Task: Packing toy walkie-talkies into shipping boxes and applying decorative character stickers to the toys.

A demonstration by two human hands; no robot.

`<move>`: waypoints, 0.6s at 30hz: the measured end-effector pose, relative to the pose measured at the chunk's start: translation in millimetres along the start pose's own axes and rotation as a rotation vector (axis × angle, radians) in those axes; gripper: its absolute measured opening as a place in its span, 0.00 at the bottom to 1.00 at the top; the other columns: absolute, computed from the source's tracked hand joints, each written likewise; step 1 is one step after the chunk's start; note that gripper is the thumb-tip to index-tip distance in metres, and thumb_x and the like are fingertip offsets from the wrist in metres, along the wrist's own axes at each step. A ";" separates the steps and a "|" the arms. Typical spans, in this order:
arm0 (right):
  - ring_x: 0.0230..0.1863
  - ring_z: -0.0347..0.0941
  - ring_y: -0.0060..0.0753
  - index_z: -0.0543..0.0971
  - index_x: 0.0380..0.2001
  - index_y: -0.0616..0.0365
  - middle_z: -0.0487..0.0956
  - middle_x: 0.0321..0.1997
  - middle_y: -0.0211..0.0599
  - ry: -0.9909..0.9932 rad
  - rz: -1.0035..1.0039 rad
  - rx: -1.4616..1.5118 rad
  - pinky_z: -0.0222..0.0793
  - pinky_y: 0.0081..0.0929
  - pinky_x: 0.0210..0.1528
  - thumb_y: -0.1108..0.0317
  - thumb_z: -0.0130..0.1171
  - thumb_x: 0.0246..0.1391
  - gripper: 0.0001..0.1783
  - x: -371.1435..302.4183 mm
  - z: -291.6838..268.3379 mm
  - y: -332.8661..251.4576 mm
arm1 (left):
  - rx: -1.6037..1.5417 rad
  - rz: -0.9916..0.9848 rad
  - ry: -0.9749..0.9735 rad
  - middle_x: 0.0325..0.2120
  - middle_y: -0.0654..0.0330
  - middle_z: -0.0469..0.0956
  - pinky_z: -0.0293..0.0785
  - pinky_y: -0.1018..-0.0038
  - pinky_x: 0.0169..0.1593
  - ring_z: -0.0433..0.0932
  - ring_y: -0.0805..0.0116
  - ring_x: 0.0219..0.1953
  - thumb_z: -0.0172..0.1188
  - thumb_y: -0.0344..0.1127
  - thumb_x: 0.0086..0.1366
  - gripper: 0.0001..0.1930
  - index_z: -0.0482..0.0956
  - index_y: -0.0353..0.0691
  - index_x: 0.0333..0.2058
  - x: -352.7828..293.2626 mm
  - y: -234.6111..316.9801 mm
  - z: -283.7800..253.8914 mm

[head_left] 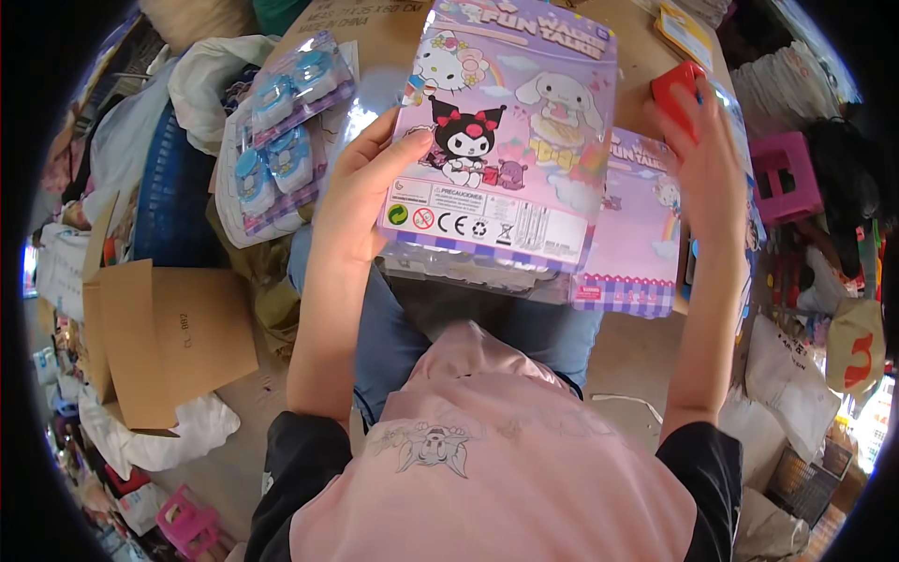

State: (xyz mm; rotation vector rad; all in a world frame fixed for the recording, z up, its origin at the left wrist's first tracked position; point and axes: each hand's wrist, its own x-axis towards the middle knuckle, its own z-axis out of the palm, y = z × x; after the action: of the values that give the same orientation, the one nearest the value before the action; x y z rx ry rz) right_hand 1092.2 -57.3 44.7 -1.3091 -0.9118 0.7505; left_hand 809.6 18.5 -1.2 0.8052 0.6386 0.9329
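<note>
Figure: sorting carded toy packs, seated. The left hand [361, 187] grips the left edge of a purple card pack [510, 140], held up just above the knees, while the right hand [707, 159], right of the pack, closes round a red tool [676, 89]; the step in hand appears to be handling one pack, and the next move likely needs the tool brought onto it squarely. Left of the pack lie blue blister toys [281, 131] and an open cardboard box [159, 337], contents unseen; a second pack [637, 234] sits behind.
</note>
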 end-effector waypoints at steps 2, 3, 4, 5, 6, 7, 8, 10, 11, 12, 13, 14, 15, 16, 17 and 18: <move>0.55 0.68 0.42 0.51 0.66 0.51 0.64 0.60 0.45 -0.049 0.148 0.030 0.73 0.34 0.45 0.46 0.51 0.59 0.39 -28.8 12.4 12.8 | -0.013 0.063 0.015 0.41 0.59 0.78 0.75 0.77 0.41 0.78 0.74 0.39 0.61 0.27 0.59 0.20 0.72 0.33 0.50 0.4 2.5 -0.6; 0.53 0.69 0.40 0.48 0.67 0.50 0.65 0.59 0.47 -0.146 0.206 -0.022 0.75 0.34 0.41 0.43 0.50 0.58 0.42 -43.1 18.8 19.8 | -0.012 0.075 0.017 0.40 0.59 0.78 0.75 0.77 0.40 0.78 0.74 0.39 0.61 0.27 0.58 0.19 0.72 0.33 0.49 1.4 4.2 3.0; 0.50 0.71 0.39 0.48 0.67 0.52 0.67 0.57 0.48 -0.219 0.306 -0.140 0.77 0.35 0.36 0.41 0.49 0.58 0.43 -56.2 23.7 19.6 | -0.015 0.068 0.009 0.40 0.59 0.78 0.75 0.77 0.40 0.78 0.74 0.39 0.61 0.27 0.58 0.19 0.72 0.33 0.49 2.4 4.3 6.2; 0.45 0.73 0.35 0.50 0.65 0.55 0.71 0.52 0.46 -0.235 0.320 0.007 0.79 0.33 0.30 0.45 0.51 0.58 0.41 -64.7 35.4 19.4 | 0.000 0.082 0.008 0.40 0.59 0.78 0.75 0.77 0.40 0.78 0.74 0.38 0.61 0.26 0.58 0.19 0.72 0.33 0.49 3.3 3.8 9.1; 0.45 0.73 0.35 0.50 0.65 0.55 0.71 0.52 0.46 -0.230 0.321 0.006 0.79 0.33 0.30 0.45 0.51 0.58 0.41 -66.3 40.2 21.4 | 0.016 0.101 0.011 0.40 0.59 0.78 0.75 0.77 0.40 0.78 0.75 0.38 0.61 0.26 0.58 0.19 0.72 0.33 0.49 4.1 3.5 11.8; 0.44 0.73 0.32 0.52 0.63 0.57 0.72 0.49 0.44 -0.262 0.339 0.006 0.79 0.30 0.27 0.48 0.53 0.58 0.38 -67.5 43.2 24.1 | 0.055 0.108 0.026 0.40 0.59 0.78 0.74 0.78 0.41 0.78 0.75 0.38 0.60 0.25 0.58 0.19 0.72 0.32 0.49 3.6 2.6 15.0; 0.42 0.74 0.29 0.54 0.61 0.58 0.73 0.47 0.41 -0.295 0.357 0.006 0.79 0.28 0.24 0.51 0.54 0.58 0.36 -68.1 44.7 25.6 | 0.054 0.105 0.024 0.40 0.59 0.78 0.74 0.78 0.41 0.78 0.75 0.38 0.60 0.25 0.58 0.19 0.72 0.32 0.49 2.4 1.6 17.6; 0.40 0.74 0.25 0.56 0.59 0.58 0.73 0.45 0.39 -0.298 0.396 0.036 0.79 0.25 0.23 0.59 0.57 0.57 0.32 -63.4 45.7 19.4 | 0.146 0.199 -0.004 0.43 0.58 0.77 0.73 0.76 0.45 0.76 0.73 0.42 0.60 0.24 0.57 0.24 0.69 0.33 0.53 0.8 1.9 20.8; 0.41 0.74 0.25 0.56 0.59 0.58 0.73 0.46 0.39 -0.320 0.386 0.025 0.79 0.25 0.23 0.61 0.58 0.57 0.32 -62.0 44.7 18.4 | 0.145 0.201 0.000 0.43 0.58 0.77 0.73 0.76 0.45 0.76 0.73 0.42 0.60 0.24 0.57 0.24 0.69 0.33 0.53 0.8 2.2 20.7; 0.41 0.74 0.26 0.55 0.59 0.58 0.72 0.47 0.38 -0.342 0.377 0.016 0.79 0.26 0.22 0.64 0.59 0.56 0.33 -61.0 43.7 18.4 | 0.131 0.212 -0.013 0.46 0.56 0.75 0.72 0.75 0.48 0.75 0.71 0.45 0.60 0.23 0.56 0.27 0.65 0.33 0.56 0.6 2.3 20.3; 0.41 0.74 0.26 0.55 0.59 0.58 0.72 0.47 0.38 -0.347 0.378 0.016 0.79 0.26 0.22 0.64 0.59 0.56 0.33 -59.8 43.0 20.2 | 0.117 0.222 -0.025 0.49 0.55 0.73 0.71 0.74 0.50 0.74 0.69 0.47 0.60 0.21 0.55 0.31 0.62 0.34 0.59 0.4 2.4 19.7; 0.44 0.73 0.26 0.53 0.60 0.58 0.72 0.49 0.38 -0.381 0.344 0.066 0.78 0.25 0.31 0.68 0.60 0.54 0.35 -58.5 42.3 23.5 | 0.117 0.224 -0.021 0.49 0.55 0.73 0.71 0.74 0.50 0.74 0.69 0.47 0.60 0.21 0.55 0.31 0.62 0.34 0.59 0.4 2.7 18.6; 0.47 0.72 0.26 0.51 0.62 0.59 0.71 0.51 0.38 -0.412 0.309 0.116 0.76 0.25 0.40 0.71 0.61 0.53 0.38 -57.6 41.1 26.1 | 0.120 0.235 -0.044 0.51 0.53 0.71 0.70 0.73 0.51 0.73 0.67 0.49 0.59 0.20 0.55 0.34 0.58 0.34 0.61 1.1 2.9 17.4; 0.47 0.72 0.26 0.51 0.62 0.59 0.71 0.51 0.38 -0.412 0.310 0.115 0.76 0.25 0.40 0.71 0.61 0.53 0.38 -56.7 39.8 27.5 | 0.122 0.246 -0.067 0.53 0.52 0.69 0.70 0.72 0.52 0.72 0.66 0.51 0.59 0.19 0.54 0.38 0.54 0.35 0.63 1.4 3.4 16.0; 0.49 0.71 0.27 0.51 0.63 0.59 0.70 0.53 0.39 -0.424 0.285 0.103 0.73 0.26 0.45 0.73 0.62 0.51 0.40 -56.0 38.6 28.6 | 0.122 0.214 -0.100 0.55 0.50 0.67 0.69 0.70 0.53 0.71 0.64 0.53 0.59 0.18 0.51 0.42 0.50 0.36 0.64 1.0 6.1 15.1; 0.52 0.69 0.28 0.50 0.63 0.60 0.70 0.54 0.39 -0.437 0.258 0.092 0.70 0.27 0.50 0.76 0.63 0.49 0.42 -55.4 37.8 29.6 | 0.122 0.215 -0.099 0.55 0.50 0.67 0.69 0.70 0.53 0.71 0.64 0.53 0.59 0.18 0.51 0.42 0.50 0.36 0.64 1.1 7.1 13.6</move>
State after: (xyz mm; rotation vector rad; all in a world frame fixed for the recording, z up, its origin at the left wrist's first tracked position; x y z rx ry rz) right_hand 1034.1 -84.3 9.1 -1.2152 -1.0469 1.3005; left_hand 817.4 17.6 11.9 1.0376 0.5335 1.0487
